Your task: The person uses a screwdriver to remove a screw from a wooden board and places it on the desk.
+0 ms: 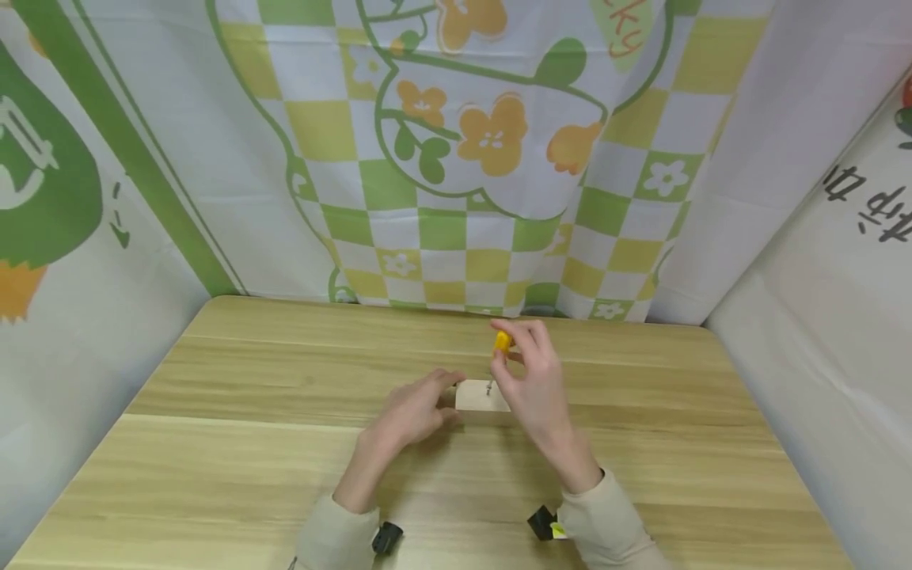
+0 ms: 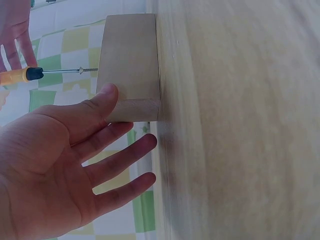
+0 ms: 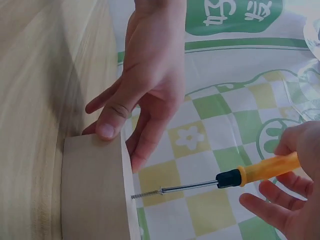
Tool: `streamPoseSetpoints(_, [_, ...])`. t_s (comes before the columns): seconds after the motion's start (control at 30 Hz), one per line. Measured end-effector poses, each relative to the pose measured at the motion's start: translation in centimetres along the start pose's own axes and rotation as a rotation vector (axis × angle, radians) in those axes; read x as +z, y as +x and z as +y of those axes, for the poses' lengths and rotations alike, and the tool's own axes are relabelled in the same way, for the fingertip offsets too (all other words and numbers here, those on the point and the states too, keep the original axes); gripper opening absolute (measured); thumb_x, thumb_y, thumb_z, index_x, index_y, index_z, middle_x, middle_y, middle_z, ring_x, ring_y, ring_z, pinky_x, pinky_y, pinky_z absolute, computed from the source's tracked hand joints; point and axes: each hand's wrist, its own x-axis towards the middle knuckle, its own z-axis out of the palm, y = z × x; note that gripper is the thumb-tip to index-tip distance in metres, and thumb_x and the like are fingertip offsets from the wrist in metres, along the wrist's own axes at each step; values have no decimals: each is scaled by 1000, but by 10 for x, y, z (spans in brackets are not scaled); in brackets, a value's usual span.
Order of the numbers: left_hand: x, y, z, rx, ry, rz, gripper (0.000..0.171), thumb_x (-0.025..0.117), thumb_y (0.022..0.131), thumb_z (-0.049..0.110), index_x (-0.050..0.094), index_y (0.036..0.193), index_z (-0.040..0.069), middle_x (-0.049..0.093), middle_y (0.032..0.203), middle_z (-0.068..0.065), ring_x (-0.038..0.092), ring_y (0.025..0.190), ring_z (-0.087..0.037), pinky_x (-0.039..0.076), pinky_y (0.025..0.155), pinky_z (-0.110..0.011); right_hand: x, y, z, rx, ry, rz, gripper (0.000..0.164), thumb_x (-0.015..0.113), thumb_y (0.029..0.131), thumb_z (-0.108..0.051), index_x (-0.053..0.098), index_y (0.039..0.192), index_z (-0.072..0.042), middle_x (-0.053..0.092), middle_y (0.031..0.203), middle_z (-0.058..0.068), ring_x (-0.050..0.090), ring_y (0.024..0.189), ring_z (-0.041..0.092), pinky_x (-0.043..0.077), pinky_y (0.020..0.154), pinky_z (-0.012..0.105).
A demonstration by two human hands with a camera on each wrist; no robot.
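A pale wooden block [image 1: 473, 396] rests on the table. My left hand [image 1: 413, 408] grips its left end, the thumb [image 2: 107, 97] on the near face and the index finger behind, other fingers spread. A screw [image 3: 146, 194] stands in the block's top face, much of its thread still showing. On the screw's head sits the tip of a screwdriver [image 3: 195, 186] with a metal shaft and a yellow and black handle [image 1: 503, 342]. My right hand [image 1: 533, 380] pinches that handle from above between thumb and fingers.
The wood-grain table [image 1: 249, 467] extends around the block. A checked, flowered curtain [image 1: 456, 229] hangs along its back edge, and printed cloth walls [image 1: 834, 261] flank both sides. A black wrist device [image 1: 388, 538] sits by the left sleeve, another [image 1: 543, 523] by the right.
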Motion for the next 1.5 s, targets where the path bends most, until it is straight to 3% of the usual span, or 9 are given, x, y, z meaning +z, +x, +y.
streamPoseSetpoints(0.13, [0,0,0,-1,-10,-7,57,72,91,25,53,144,16,58,141,-5,60,122,-30,54,90,-50,0,1,-1,-3,-53,19,37,77,83,1,68,119,-2,56,98,12,61,81,19,61,67,27])
streamPoseSetpoints(0.3, [0,0,0,6,-11,-7,57,72,91,25,53,143,16,58,141,-6,61,121,-31,54,90,-50,-2,2,-5,0,-69,18,39,78,82,3,69,119,-2,59,97,13,63,79,19,60,67,23])
streamPoseSetpoints(0.7, [0,1,1,-6,-14,2,56,73,90,23,54,142,16,60,137,-5,63,116,-27,54,87,-49,-3,5,-14,6,-54,-99,52,62,86,15,56,136,2,68,102,16,70,95,26,60,79,28])
streamPoseSetpoints(0.87, [0,0,1,-9,-19,5,57,73,89,23,54,142,16,60,138,-5,64,112,-26,55,82,-45,0,6,-18,35,-10,-112,43,62,87,15,53,128,5,71,105,20,72,97,30,60,82,32])
streamPoseSetpoints(1.0, [1,-1,1,-5,-16,-1,56,73,90,22,54,142,15,61,136,-5,64,106,-24,54,77,-40,2,4,-16,73,16,-94,37,65,85,13,54,119,4,69,109,20,70,98,31,61,80,34])
streamPoseSetpoints(1.2, [1,-1,0,12,-4,0,55,72,91,23,54,142,15,61,134,-6,65,102,-24,54,77,-41,3,1,-9,77,-45,-18,40,76,83,3,57,117,3,56,105,16,65,86,27,61,65,30])
streamPoseSetpoints(1.5, [0,-1,0,27,-8,11,55,72,91,23,54,142,13,61,135,-9,65,107,-27,55,82,-46,-1,1,-5,52,-44,54,34,78,82,2,65,113,-2,64,97,14,72,80,25,60,65,26])
